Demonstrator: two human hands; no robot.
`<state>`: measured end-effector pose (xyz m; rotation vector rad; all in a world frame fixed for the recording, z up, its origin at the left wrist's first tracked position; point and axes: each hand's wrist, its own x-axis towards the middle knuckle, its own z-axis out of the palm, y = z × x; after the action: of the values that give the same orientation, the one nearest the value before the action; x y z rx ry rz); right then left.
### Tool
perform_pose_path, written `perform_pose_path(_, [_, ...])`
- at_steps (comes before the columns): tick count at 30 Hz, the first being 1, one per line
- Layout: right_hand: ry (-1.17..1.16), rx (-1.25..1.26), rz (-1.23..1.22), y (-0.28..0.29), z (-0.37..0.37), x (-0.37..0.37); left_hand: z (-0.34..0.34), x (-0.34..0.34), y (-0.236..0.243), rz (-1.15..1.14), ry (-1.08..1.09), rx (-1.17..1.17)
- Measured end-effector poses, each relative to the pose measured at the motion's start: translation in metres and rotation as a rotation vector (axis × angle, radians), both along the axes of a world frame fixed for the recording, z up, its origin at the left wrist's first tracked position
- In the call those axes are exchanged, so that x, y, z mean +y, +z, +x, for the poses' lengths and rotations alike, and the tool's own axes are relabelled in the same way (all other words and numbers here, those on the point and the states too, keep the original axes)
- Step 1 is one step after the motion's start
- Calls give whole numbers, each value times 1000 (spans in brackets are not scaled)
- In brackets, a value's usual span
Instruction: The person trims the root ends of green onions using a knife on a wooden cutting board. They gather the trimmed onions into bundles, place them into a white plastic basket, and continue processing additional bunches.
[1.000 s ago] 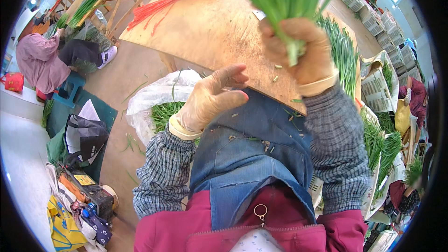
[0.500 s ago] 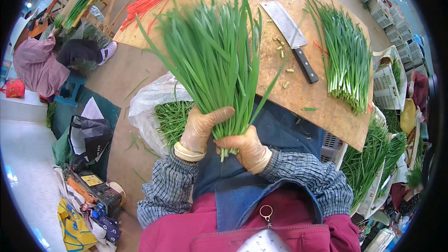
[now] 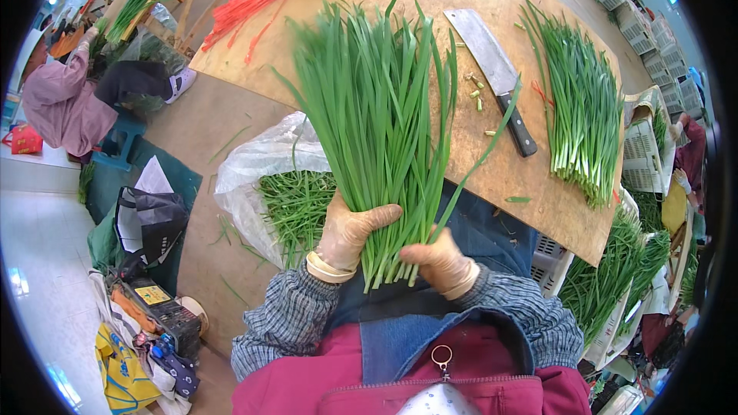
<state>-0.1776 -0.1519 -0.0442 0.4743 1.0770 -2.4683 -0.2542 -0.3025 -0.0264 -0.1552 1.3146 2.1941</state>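
Observation:
A thick bunch of green garlic chives [image 3: 377, 115] stands upright in front of me, leaves up and pale cut ends down. My left hand [image 3: 352, 232], in a pale thin glove, is closed round its lower stems with the thumb across the front. At the right side of the stem ends, my right hand [image 3: 441, 263], gloved too, has thumb and fingers closed on stems there. One long blade slants away from that spot to the upper right. The right fingertips are partly hidden behind the stems.
A wooden board [image 3: 573, 219] holds a cleaver [image 3: 492, 61], cut stem bits, a second chive bunch [image 3: 576, 100] and red ties [image 3: 284, 0]. Left of my lap, a plastic bag [image 3: 238, 177] contains loose greens. Crates of chives stand right; another person [image 3: 69, 100] sits far left.
Both hands and the bunch have shifted right and toward me. My right hand has moved from round the stem ends to their right side, and the ends have spread apart.

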Motion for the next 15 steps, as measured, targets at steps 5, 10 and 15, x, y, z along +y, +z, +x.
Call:
perform_pose_path(5, [-178,75,32,22,-28,29,8,-1,-10,-63,46,71])
perform_pose_path(10, [-234,84,169,22,-44,-6,15,-4,-14,-79,-2,43])
perform_pose_path(15, [-198,128,245,19,-45,-28,22,-6,-14,-108,-31,30])
